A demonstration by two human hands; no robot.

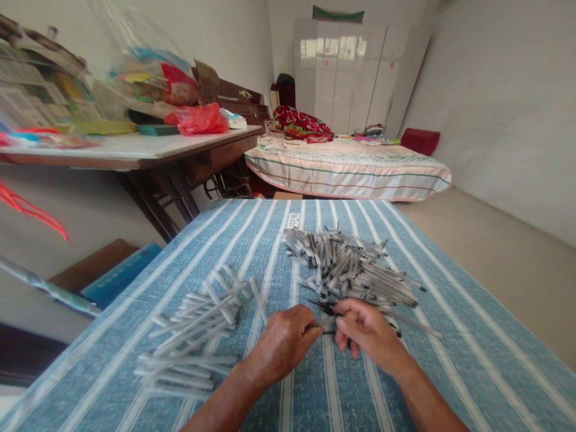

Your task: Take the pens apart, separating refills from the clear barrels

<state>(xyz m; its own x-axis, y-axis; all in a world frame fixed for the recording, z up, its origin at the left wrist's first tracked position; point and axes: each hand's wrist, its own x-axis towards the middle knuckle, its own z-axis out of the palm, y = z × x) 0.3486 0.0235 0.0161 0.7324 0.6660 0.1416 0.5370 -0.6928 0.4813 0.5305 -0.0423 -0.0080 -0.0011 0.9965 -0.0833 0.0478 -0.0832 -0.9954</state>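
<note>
My left hand [284, 341] and my right hand [365, 332] meet near the front middle of a blue-and-white striped cloth [450, 336]. Between them they pinch a thin grey pen part [324, 323], with a dark tip showing by my right fingers. Just beyond my right hand lies a heap of several grey pen barrels with black tips [351, 269]. To the left of my left hand lies a second, looser pile of clear pen tubes [198, 327].
A cluttered desk [148, 147] with bags and papers stands at the left. A bed [346, 168] with a striped cover and a white wardrobe [351, 75] fill the back. Bare floor [508, 264] runs along the right.
</note>
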